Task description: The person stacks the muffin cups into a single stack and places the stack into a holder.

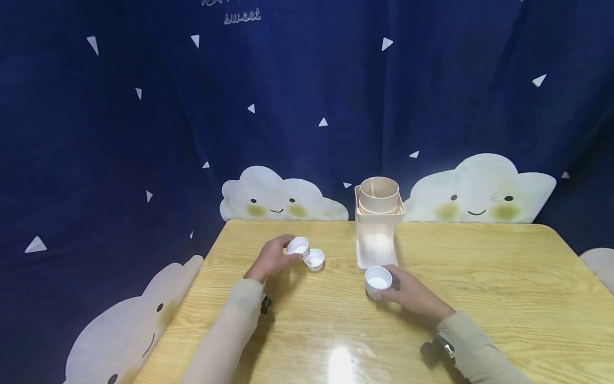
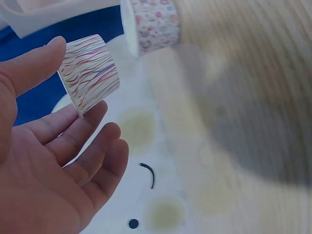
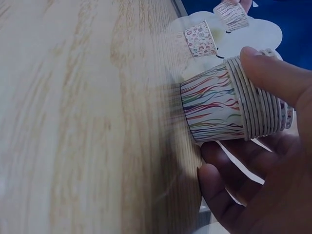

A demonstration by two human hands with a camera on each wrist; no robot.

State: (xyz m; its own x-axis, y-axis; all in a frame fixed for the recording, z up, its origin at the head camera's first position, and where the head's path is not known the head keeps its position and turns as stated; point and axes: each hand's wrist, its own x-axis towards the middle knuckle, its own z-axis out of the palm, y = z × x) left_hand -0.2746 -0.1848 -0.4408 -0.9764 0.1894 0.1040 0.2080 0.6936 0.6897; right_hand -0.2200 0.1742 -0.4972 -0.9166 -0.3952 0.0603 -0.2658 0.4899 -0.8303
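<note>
My left hand pinches a small white paper cup with wavy coloured stripes between thumb and fingers, its mouth tilted up in the head view. Just beside and below it, a second paper cup with a small floral-like print stands on the table. My right hand grips a nested stack of paper cups, thumb on one side and fingers on the other. Stripes show on the stack's lowest cup, with several rims layered above it. The stack is close to the tabletop; contact is unclear.
Behind the right hand stands a beige plastic stand with a round, open-topped cylinder at its top. The light wooden table reaches back to a dark blue curtain printed with clouds and triangles.
</note>
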